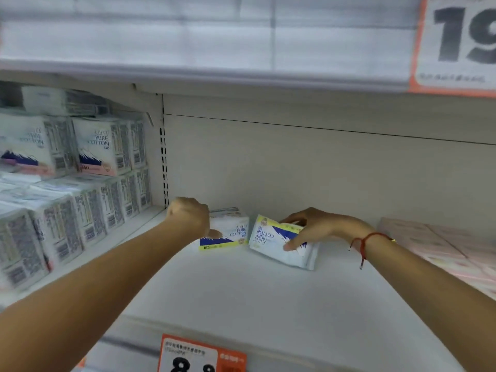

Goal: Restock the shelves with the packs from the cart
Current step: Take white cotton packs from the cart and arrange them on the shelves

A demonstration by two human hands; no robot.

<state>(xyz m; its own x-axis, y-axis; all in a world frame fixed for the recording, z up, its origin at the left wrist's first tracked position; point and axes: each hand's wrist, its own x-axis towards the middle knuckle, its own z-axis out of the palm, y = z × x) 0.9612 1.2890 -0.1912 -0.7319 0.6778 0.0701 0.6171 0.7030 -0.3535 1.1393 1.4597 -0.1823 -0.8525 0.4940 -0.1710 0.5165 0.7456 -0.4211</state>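
Now our left hand [189,214], fingers curled, grips the left pack [228,233] standing at the shelf [241,291] back; just right of it our right hand [319,226] pinches the tilted right pack [271,240], long axis leaning rightward.

A large price sign [460,44] with an orange border hangs at the upper right, showing a bold black "19" cut off by the frame edge and a line of small blurred print beneath. A smaller orange-and-white price tag [201,354] sits on the front edge at the bottom, its black digits partly cut off. A perforated upright strip [164,154] runs down the pale back panel [308,170], and a thin dark horizontal seam crosses that panel.
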